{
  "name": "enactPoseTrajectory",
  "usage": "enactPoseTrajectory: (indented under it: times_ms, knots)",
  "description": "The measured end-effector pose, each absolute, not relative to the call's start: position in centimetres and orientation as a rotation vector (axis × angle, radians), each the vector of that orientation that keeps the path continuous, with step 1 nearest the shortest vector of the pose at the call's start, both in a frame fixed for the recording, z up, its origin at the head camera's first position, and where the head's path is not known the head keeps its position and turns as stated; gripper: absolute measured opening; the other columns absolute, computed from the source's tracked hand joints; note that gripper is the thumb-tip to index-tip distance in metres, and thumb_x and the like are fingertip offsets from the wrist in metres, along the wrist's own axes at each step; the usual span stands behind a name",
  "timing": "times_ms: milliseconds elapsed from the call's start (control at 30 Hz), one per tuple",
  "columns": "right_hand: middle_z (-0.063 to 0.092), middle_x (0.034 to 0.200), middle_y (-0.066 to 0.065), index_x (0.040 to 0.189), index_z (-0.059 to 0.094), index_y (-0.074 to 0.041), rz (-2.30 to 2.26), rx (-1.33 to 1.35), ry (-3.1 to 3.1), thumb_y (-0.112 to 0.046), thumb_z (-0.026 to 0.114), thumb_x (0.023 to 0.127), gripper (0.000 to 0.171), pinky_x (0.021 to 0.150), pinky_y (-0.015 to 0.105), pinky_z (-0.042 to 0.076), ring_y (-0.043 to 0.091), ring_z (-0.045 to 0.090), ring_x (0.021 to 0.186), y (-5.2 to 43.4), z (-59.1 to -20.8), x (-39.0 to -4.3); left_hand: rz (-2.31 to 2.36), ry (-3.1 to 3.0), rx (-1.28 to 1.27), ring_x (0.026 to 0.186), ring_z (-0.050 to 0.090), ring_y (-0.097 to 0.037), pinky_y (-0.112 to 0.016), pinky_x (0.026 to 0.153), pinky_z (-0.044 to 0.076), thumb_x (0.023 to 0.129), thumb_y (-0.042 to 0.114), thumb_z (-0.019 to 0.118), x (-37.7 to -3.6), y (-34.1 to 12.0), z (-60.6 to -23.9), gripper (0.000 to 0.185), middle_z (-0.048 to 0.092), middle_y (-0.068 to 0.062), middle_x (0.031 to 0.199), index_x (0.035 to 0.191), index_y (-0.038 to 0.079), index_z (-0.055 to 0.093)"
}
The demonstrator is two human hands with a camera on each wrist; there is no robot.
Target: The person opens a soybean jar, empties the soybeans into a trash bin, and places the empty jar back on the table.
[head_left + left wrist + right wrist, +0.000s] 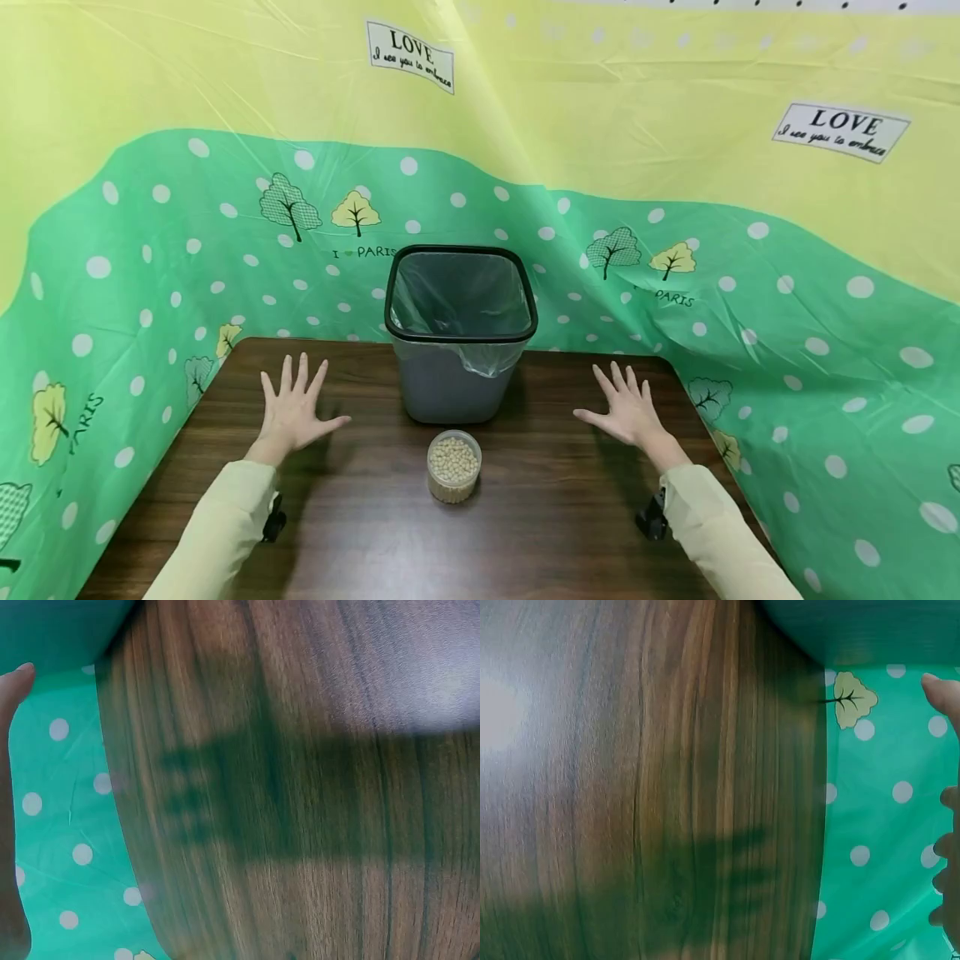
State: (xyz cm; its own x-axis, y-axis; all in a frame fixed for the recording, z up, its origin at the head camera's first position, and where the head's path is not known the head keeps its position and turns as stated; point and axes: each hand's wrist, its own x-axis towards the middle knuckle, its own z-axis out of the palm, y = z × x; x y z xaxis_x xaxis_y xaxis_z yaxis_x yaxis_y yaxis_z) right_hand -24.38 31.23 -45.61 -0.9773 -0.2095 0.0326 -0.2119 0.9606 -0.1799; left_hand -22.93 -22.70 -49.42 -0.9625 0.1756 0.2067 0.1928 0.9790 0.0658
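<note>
My left hand [292, 410] is spread wide over the left part of the table, palm down, holding nothing. On the other side my right hand [627, 410] is spread the same way, also with nothing in it. Between them stands a grey trash bin [453, 379] with a black rim and a clear plastic liner [487, 358] folded over its edge. In front of the bin is a small clear round tub [452, 492] filled with pale beans [453, 460]. Each wrist view shows the hand's shadow on the wood, with part of the left hand [13, 697] and right hand [949, 855] at the outer edge.
The dark wooden table [367, 550] has a glossy surface. A green and yellow cloth [225, 192] with dots, trees and lettering hangs behind it and along both sides. Black wrist devices sit at both cuffs, under pale sleeves [225, 517].
</note>
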Motion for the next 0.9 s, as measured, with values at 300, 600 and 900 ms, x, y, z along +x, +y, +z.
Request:
enactPoseTrajectory:
  times_ms: [300, 600, 900]
  knots:
    - [0.012, 0.148, 0.023, 0.146, 0.019, -0.012, 0.403, 0.456, -3.054, -0.064, 0.056, 0.076, 0.094, 0.102, 0.063, 0.006, 0.045, 0.007, 0.133, 30.2, -45.4, -24.2, -0.158, -2.885, -0.327, 0.135, -0.001, -0.043, -0.067, 0.099, -0.005, 0.068, 0.069, 0.059, -22.6, -21.9, -49.6, 0.105, 0.011, -0.026, 0.147, 0.145, 0.009, 0.022]
    - [0.014, 0.148, 0.021, 0.146, 0.018, -0.011, 0.663, 0.554, -3.011, -0.055, 0.06, 0.079, 0.09, 0.102, 0.062, 0.012, 0.043, 0.013, 0.133, 28.6, -45.4, -23.6, -0.282, -2.872, -0.441, 0.136, 0.001, -0.038, -0.061, 0.104, 0.0, 0.07, 0.07, 0.056, -22.3, -20.1, -49.0, 0.105, 0.008, -0.021, 0.149, 0.146, 0.01, 0.016]
    - [0.025, 0.146, 0.017, 0.145, 0.021, -0.011, 0.987, 0.607, -2.911, -0.041, 0.067, 0.079, 0.085, 0.099, 0.058, 0.027, 0.038, 0.026, 0.131, 26.9, -47.1, -22.1, -0.492, -2.815, -0.562, 0.135, 0.017, -0.036, -0.054, 0.106, 0.016, 0.07, 0.063, 0.062, -21.4, -17.8, -49.3, 0.102, 0.015, -0.021, 0.148, 0.144, 0.006, 0.022]
